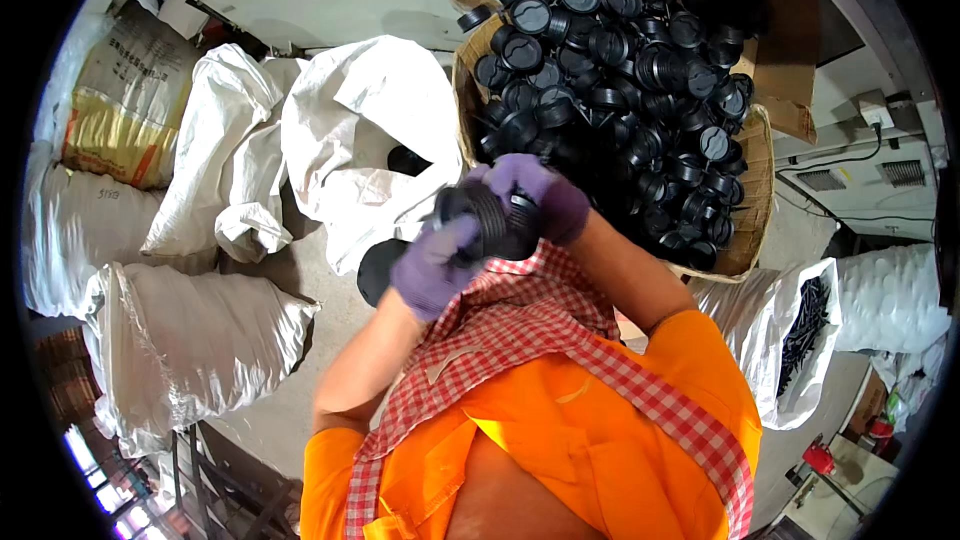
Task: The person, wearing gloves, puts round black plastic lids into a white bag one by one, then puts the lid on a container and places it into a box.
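My left hand [432,275], in a purple glove, is closed round a black ribbed round plastic fitting [484,220] in front of my apron. On its right side my right hand [556,202], gloved alike, is also closed on black plastic, its fingers bent over the top. Blur and overlap keep me from telling whether the hands hold one piece or more. Just beyond them stands a large carton [757,225] heaped with black round caps and threaded fittings [620,70]. Left of my hands an open white woven sack [345,130] has a black piece [408,160] in its mouth.
A black round thing [377,273] sits close to my left wrist. Full white sacks [205,340] and a yellow-printed sack [130,100] line the left. At right stands an open sack of small dark rods [803,335]; a cable [840,162] hangs from a wall socket.
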